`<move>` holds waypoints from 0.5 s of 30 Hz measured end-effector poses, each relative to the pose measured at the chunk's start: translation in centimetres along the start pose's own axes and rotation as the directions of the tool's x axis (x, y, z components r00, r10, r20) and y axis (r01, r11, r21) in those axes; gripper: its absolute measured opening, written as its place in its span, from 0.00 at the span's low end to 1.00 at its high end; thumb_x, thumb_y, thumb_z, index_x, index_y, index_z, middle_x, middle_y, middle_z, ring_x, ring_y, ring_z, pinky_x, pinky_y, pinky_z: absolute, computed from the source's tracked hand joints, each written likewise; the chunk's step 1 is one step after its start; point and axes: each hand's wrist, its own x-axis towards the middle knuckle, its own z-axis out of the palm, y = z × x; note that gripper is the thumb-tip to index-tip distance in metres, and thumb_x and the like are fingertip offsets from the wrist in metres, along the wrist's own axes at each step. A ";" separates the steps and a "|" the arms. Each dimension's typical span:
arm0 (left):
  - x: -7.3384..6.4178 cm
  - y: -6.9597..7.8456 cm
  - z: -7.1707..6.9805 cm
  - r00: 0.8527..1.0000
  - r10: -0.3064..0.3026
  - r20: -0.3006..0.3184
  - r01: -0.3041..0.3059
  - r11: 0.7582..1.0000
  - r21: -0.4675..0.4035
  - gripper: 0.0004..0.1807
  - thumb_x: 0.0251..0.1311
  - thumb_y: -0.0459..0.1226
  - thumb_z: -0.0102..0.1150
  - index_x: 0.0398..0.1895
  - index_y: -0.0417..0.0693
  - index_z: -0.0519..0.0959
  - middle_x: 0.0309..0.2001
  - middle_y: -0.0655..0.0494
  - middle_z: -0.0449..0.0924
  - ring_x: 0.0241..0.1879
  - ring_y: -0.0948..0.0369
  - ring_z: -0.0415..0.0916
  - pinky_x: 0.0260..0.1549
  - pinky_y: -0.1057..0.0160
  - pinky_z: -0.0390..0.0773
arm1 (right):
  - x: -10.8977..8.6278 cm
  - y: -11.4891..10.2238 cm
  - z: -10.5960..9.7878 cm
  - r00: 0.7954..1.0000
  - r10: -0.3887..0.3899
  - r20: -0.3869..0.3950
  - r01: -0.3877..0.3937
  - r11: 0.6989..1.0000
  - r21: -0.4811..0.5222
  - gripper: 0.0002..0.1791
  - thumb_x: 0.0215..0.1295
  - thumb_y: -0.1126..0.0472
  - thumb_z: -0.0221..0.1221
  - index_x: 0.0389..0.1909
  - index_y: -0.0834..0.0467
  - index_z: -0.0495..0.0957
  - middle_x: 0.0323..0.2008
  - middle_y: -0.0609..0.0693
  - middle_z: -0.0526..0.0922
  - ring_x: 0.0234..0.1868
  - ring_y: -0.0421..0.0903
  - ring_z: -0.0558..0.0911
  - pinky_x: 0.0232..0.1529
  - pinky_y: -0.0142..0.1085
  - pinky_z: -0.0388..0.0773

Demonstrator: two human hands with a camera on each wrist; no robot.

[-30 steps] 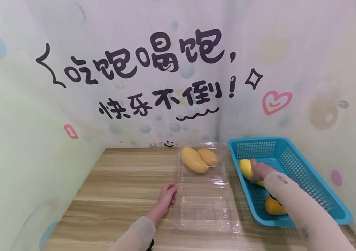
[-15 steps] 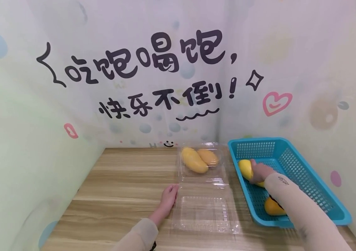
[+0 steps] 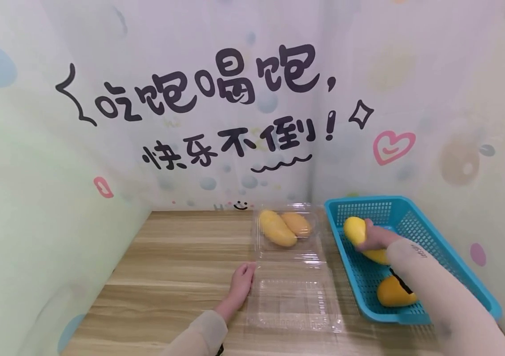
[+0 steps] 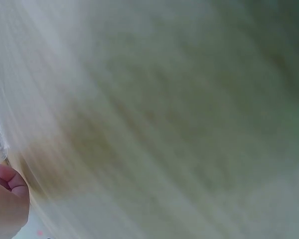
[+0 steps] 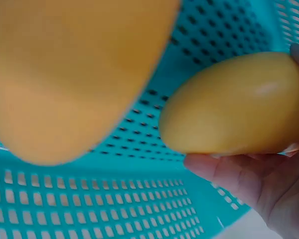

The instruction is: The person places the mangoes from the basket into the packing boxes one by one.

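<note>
My right hand (image 3: 377, 236) grips a yellow mango (image 3: 355, 230) across its middle, inside the blue basket; in the right wrist view, fingers lie along one side of this mango (image 5: 234, 104). Nearer the front of the basket lies a second, more orange mango (image 3: 395, 291), large and close in the right wrist view. An opened clear plastic clamshell box (image 3: 294, 301) lies flat on the table, two mangoes (image 3: 277, 228) in its far half. At its left edge, near the fold, my left hand (image 3: 241, 284) holds the rim with curled fingers; the fingertips are partly hidden.
The blue basket (image 3: 450, 259) stands to the right of the box, with raised perforated walls. Wood-grain table (image 3: 168, 277) stretches to the left. Behind it rises a pale wall (image 3: 243, 24) with black lettering, and another wall stands at each side.
My right hand has raised the mango a little and shifted slightly right; more of the orange mango shows. The left hand has stayed by the box edge, turning slightly.
</note>
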 end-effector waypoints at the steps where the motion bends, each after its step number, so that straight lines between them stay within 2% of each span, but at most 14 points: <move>1: 0.0 0.0 0.0 1.000 0.005 0.000 -0.005 1.000 0.000 0.21 0.66 0.48 0.44 0.19 0.45 0.64 0.12 0.61 0.60 0.12 0.66 0.57 0.12 0.70 0.60 | -0.1 0.0 -0.3 1.000 -0.014 0.001 0.014 1.000 0.012 0.56 0.52 0.48 0.61 0.64 0.73 0.34 0.36 0.65 0.72 0.33 0.54 0.73 0.32 0.47 0.71; 4: 0.0 0.1 0.0 1.000 0.004 0.004 -0.004 1.000 -0.002 0.20 0.67 0.47 0.44 0.19 0.45 0.64 0.13 0.61 0.60 0.12 0.66 0.57 0.12 0.70 0.60 | -0.9 -0.6 -1.4 0.999 -0.037 -0.005 0.037 0.996 0.076 0.57 0.52 0.47 0.61 0.65 0.71 0.33 0.39 0.65 0.71 0.34 0.54 0.73 0.31 0.45 0.71; 9: 0.0 0.2 -0.1 1.000 -0.009 0.001 0.009 1.000 0.006 0.20 0.67 0.45 0.43 0.20 0.42 0.65 0.13 0.61 0.61 0.12 0.65 0.57 0.13 0.69 0.60 | -2.8 -2.8 -3.3 0.997 -0.065 -0.036 0.070 0.982 0.175 0.57 0.51 0.44 0.63 0.65 0.67 0.36 0.43 0.65 0.68 0.39 0.56 0.72 0.27 0.44 0.74; 15: -0.1 0.5 -0.2 1.000 -0.018 0.008 0.017 1.000 0.015 0.20 0.67 0.46 0.42 0.20 0.43 0.65 0.13 0.60 0.61 0.13 0.65 0.58 0.13 0.69 0.61 | -4.8 -6.0 -5.1 0.994 -0.083 -0.072 0.095 0.978 0.186 0.54 0.49 0.39 0.62 0.63 0.64 0.41 0.43 0.62 0.67 0.40 0.56 0.72 0.23 0.39 0.75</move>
